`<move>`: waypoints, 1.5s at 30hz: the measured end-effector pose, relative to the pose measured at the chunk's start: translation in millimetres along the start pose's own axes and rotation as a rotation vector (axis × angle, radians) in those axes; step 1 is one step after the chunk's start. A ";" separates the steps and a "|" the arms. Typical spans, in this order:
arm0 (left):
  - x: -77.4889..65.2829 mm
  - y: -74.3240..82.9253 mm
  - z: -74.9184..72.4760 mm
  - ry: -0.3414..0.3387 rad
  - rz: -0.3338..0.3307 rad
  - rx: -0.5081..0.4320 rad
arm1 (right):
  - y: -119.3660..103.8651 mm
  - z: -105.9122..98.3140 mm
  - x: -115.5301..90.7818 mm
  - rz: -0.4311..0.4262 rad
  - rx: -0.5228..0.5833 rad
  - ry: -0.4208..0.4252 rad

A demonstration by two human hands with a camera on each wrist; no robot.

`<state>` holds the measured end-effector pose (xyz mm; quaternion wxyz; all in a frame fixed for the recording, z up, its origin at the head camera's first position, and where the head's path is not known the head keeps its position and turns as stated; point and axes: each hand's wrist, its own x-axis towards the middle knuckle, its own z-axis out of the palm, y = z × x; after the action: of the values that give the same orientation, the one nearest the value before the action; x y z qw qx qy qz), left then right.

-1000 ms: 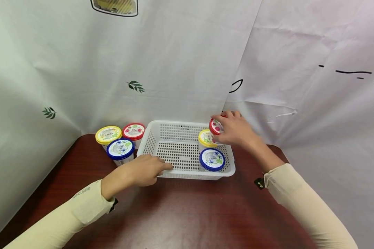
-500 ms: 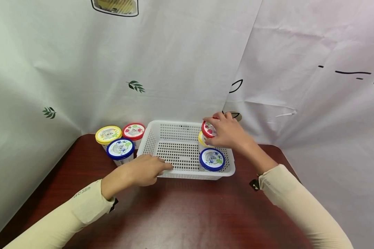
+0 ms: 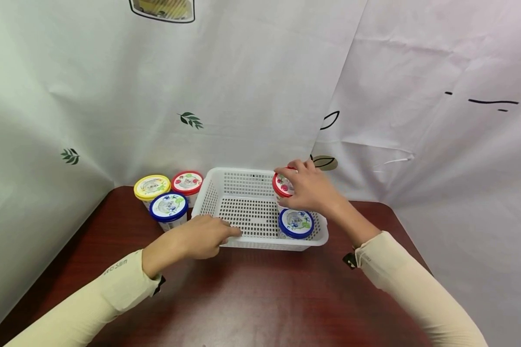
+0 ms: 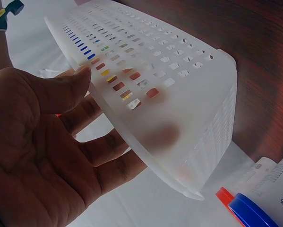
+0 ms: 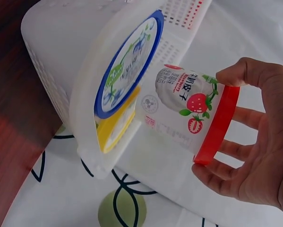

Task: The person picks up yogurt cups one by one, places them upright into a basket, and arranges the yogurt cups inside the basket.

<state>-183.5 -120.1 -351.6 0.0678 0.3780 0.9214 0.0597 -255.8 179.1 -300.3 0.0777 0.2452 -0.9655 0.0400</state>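
My right hand [image 3: 311, 189] holds a strawberry-printed cup with a red lid [image 5: 193, 101] by its lid, over the right part of a white plastic basket [image 3: 243, 172]. Below it in the basket stand a blue-lidded cup [image 3: 296, 223] and a yellow-lidded cup [image 5: 116, 126], which the head view hides behind the held cup and hand. My left hand [image 3: 205, 237] grips the basket's near rim at the left. In the left wrist view its thumb lies on the outer wall, and the fingers [image 4: 106, 149] reach over the rim to the inner side.
Left of the basket, close together, stand a yellow-lidded cup [image 3: 152, 187], a second red-lidded cup [image 3: 187, 182] and a second blue-lidded cup [image 3: 169, 206]. A white printed sheet [image 3: 260, 96] hangs behind the dark red wooden table [image 3: 260, 299].
My right hand has carried the red-lidded cup leftward and slightly down, from the basket's back right corner to over the yellow-lidded cup. The left hand keeps its hold on the rim.
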 end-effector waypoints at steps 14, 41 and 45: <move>0.3 0.7 -1.1 -0.017 -0.006 0.012 | -13.3 8.9 2.1 -0.042 0.015 0.019; 0.9 0.7 0.3 -0.014 -0.014 0.006 | -34.9 21.5 3.0 -0.118 0.076 0.048; 0.5 0.4 0.4 -0.013 -0.009 0.011 | -38.2 23.0 3.6 -0.132 0.083 0.047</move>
<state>-183.5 -119.4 -352.0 0.0719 0.3747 0.9229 0.0518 -243.6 141.3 -320.9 0.0927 0.3103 -0.9427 0.0804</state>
